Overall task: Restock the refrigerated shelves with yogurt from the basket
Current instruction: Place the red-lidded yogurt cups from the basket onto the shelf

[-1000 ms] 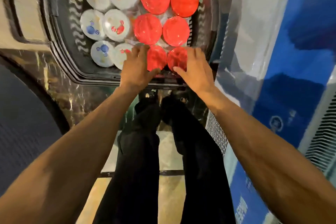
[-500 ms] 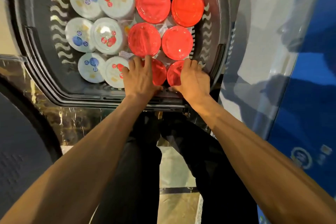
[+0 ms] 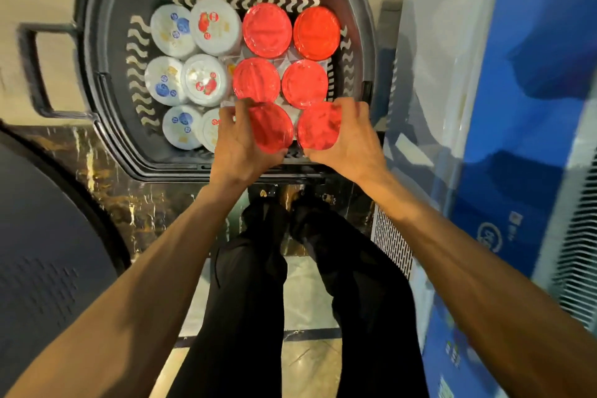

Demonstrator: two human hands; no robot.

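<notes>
A dark grey basket on the floor holds several yogurt tubs: white-lidded ones on the left, red-lidded ones on the right. My left hand grips a red-lidded yogurt tub at the basket's near edge. My right hand grips a second red-lidded tub beside it. Both tubs sit higher than the rest, lids facing me. Their sides are hidden by my fingers.
A blue and white refrigerator cabinet stands along the right with a vent grille low down. A dark rounded object fills the lower left. My legs in black trousers stand behind the basket on marbled flooring.
Both hands closed around the two nearest red-lidded tubs and raised them out of their row; the view shifted so the whole basket shows.
</notes>
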